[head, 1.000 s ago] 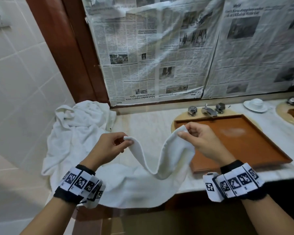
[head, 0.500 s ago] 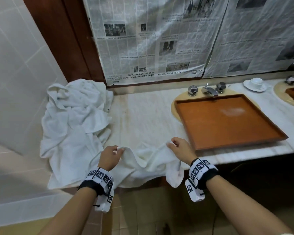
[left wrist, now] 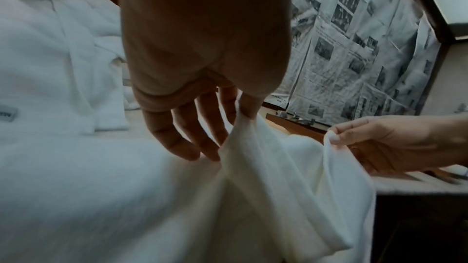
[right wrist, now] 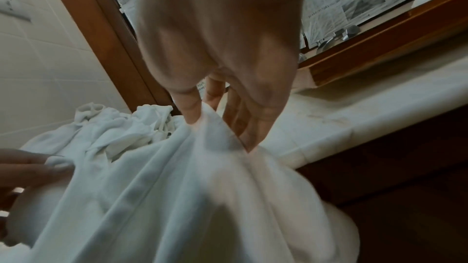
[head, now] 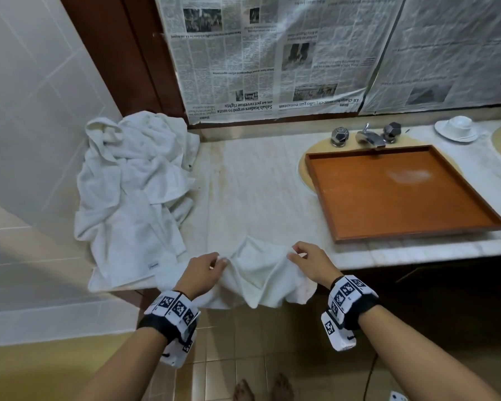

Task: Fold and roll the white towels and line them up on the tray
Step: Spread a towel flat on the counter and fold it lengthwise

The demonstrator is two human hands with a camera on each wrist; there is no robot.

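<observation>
— Where is the towel being worked on?

— The white towel (head: 261, 273) lies bunched at the near edge of the tabletop (head: 258, 183), part of it drooping over the front towards the floor. The left hand (head: 201, 270) pinches one upper corner between thumb and forefinger, its other fingers loose; the right hand (head: 308, 263) pinches the other corner the same way. Each grip is closed on cloth.

— Can the folds be read?

— Hardly. The cloth sags between the hands in creases, and its lower hem is hidden beyond the tabletop's edge. In the right wrist view the near cloth is blurred.

— And the tray?

— The tray (head: 411, 235) sits to the right over a basin, well apart from the towel; nothing lies in it. The basin shows only as a pale rim around it. A tap (head: 369, 137) stands behind the tray.

— The rest?

— A heap of white towels (head: 133, 180) is crumpled at the left end against the tiled wall; how many it holds cannot be told. A cup on a saucer (head: 457, 127) stands far right, and a second tray is cut off by the frame. Newspaper (head: 272, 53) covers the wall behind.
</observation>
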